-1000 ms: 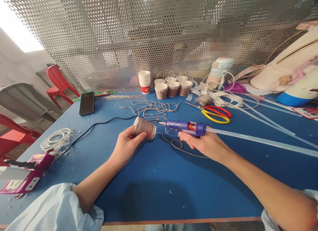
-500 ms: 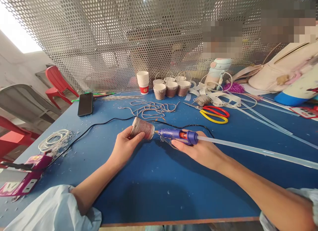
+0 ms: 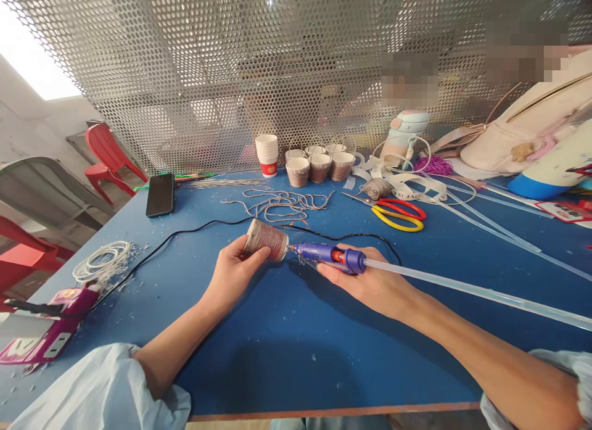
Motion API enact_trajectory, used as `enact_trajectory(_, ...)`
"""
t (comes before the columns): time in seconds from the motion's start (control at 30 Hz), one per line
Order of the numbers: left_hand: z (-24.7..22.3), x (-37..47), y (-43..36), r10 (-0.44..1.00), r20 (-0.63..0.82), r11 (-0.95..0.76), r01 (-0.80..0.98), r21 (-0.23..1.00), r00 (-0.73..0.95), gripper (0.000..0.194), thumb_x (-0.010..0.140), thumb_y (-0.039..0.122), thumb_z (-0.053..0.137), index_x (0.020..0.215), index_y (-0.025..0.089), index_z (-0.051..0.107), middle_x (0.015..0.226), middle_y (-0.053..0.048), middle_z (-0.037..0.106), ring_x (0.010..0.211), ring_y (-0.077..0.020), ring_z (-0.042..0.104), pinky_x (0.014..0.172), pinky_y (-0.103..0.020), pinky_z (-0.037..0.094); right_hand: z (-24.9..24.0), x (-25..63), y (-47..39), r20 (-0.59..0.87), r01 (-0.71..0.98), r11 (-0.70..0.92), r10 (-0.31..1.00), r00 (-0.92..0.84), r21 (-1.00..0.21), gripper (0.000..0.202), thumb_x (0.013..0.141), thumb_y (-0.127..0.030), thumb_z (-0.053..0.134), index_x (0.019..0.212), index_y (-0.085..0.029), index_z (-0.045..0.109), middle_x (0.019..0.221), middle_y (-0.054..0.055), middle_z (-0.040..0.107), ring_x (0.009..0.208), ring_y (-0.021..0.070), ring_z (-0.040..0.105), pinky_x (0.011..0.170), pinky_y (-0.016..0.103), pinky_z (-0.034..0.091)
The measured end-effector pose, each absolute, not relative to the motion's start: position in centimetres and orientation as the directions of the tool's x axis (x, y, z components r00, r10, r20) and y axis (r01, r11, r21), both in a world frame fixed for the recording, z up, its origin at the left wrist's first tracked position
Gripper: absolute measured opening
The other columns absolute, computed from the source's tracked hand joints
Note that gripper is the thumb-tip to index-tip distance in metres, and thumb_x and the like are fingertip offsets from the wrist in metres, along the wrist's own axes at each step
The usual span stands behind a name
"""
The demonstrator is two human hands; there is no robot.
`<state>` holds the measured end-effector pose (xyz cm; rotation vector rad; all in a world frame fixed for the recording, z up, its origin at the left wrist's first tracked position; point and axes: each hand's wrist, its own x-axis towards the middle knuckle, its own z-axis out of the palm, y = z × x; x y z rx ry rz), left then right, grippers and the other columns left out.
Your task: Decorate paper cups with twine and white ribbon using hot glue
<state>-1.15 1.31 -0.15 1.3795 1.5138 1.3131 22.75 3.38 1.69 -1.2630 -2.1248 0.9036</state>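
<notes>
My left hand point(image 3: 238, 266) grips a small paper cup point(image 3: 267, 240) wound with brownish-grey cord, tilted on its side. In my right hand point(image 3: 358, 279) is a blue hot glue gun point(image 3: 328, 257), its nozzle at the cup's right end; whether it touches, I cannot tell. A long translucent glue stick point(image 3: 476, 291) runs out of the back of the gun to the right. Loose grey cord point(image 3: 287, 202) lies in loops behind the cup. Scissors point(image 3: 398, 214) with red and yellow handles rest beyond the glue gun, beside a ball of cord point(image 3: 377, 188).
Several cord-wrapped cups point(image 3: 319, 168) with handles and a stack of paper cups point(image 3: 267, 153) stand at the back. A phone point(image 3: 160, 194) lies at left. A black cable point(image 3: 185, 231) crosses the table from a purple power strip point(image 3: 60, 328). Ribbon point(image 3: 416, 189) and a bottle point(image 3: 406, 137) sit back right.
The rear of the glue gun has shifted slightly left and down, along with my right hand. The cup stays almost in place in my left hand.
</notes>
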Motion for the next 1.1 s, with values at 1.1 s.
enact_trajectory(1.1, -0.10, -1.30, 1.22, 0.971, 0.164, -0.103, 0.314, 0.944, -0.176, 0.020, 0.073, 0.035, 0.067, 0.072, 0.015, 0.065, 0.065, 0.000, 0.061, 0.065, -0.0145, 0.054, 0.060, -0.024, 0.041, 1.82, 22.81, 3.07, 0.096, 0.555, 0.364, 0.887, -0.452, -0.748, 0.028, 0.085, -0.045, 0.059, 0.069, -0.021, 0.057, 0.059, -0.004, 0.058, 0.054, 0.0115, 0.047, 0.056, 0.025, 0.039)
